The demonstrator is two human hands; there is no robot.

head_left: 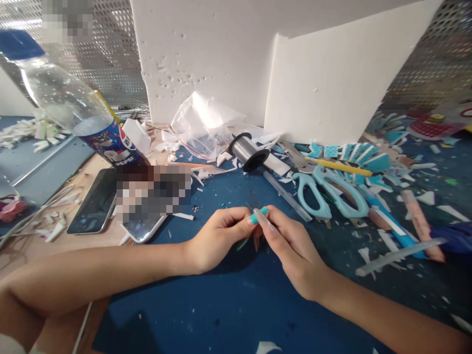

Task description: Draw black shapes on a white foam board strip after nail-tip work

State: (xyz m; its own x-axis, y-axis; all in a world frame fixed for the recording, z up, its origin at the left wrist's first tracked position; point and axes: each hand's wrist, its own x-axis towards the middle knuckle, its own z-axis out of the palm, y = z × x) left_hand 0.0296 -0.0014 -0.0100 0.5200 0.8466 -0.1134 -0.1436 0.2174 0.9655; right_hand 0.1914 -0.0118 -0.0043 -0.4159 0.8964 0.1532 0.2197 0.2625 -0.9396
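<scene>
My left hand [220, 237] and my right hand [295, 248] meet above the blue mat [206, 307], near the middle of the view. Between their thumbs and forefingers is a small turquoise piece [264, 211], pinched from both sides. The fingers cover much of it, so its full shape is hidden. My right thumb lies across the front of the piece, and my left thumb presses at its left end. The other fingers of both hands are curled below, partly out of sight.
Light-blue scissors [341, 194], a wire spool [249, 152] and a clear glue stick [287, 196] lie beyond my hands. Blue patterned pieces [363, 155] and white scraps are at right. Left are a Pepsi bottle [106, 140] and a phone [94, 201]. White foam boards [214, 64] stand behind.
</scene>
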